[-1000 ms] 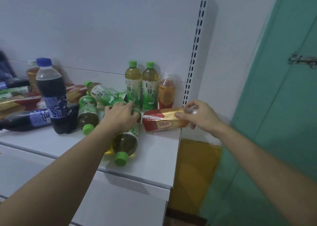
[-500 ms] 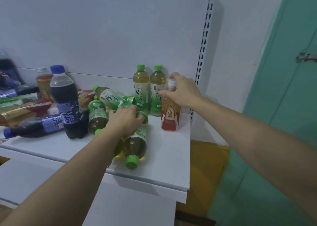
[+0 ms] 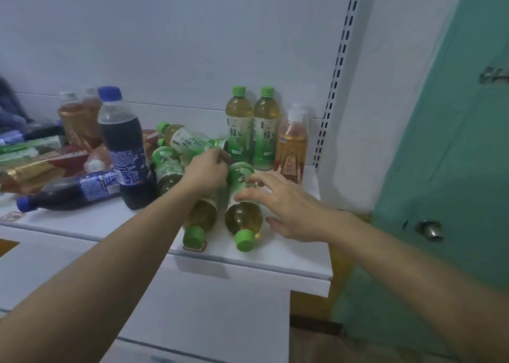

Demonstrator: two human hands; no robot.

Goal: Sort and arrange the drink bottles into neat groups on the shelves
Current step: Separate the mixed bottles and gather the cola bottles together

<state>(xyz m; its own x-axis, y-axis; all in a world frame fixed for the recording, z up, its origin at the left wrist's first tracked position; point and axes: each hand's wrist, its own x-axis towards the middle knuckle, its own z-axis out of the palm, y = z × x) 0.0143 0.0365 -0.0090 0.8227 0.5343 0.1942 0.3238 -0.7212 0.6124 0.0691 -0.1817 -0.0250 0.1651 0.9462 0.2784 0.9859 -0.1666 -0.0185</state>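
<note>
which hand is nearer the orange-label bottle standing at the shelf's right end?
Right. The right hand lies just in front of the orange-label bottle; the left hand sits farther left, past the lying green tea bottle.

You can read 绿茶 on the labels of the two upright green tea bottles and the lying green tea bottle. The orange drink bottle reads 东鹏. The cola labels are too blurred to read.

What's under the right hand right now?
The right hand lies with spread fingers over a green tea bottle lying on its side on the shelf, cap toward the camera. The label's right side is covered.
</note>
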